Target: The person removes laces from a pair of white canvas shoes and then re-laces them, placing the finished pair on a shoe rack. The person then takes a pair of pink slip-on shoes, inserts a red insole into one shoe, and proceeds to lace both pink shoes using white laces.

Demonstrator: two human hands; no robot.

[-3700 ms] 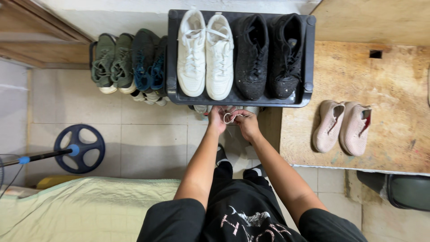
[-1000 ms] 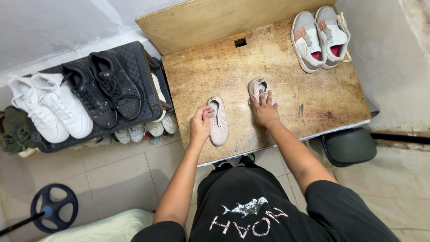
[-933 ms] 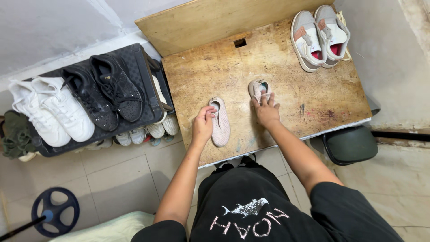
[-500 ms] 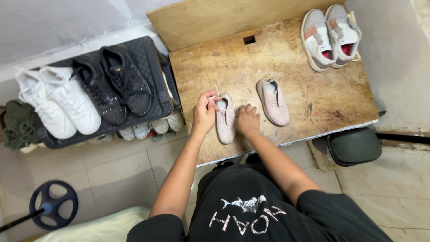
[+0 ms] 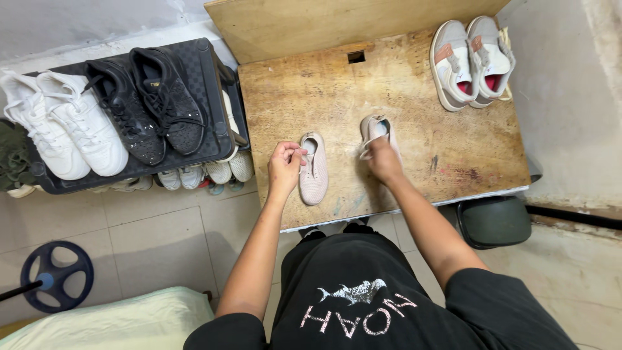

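Here the left hand point(image 5: 286, 163) and right hand point(image 5: 383, 157) each grip one small pale-pink knit shoe point(image 5: 314, 170).

A worn wooden table point(image 5: 414, 84) with a raised back board stands against a pale wall point(image 5: 78, 26); left of it, a black shoe rack point(image 5: 207, 97); the floor point(image 5: 168, 240) is light grey tile; a dark bin point(image 5: 495, 221) sits under the table's right edge; a pale green mattress point(image 5: 110, 321) lies at lower left, a black weight plate point(image 5: 58, 275) beside it; soft, even light.
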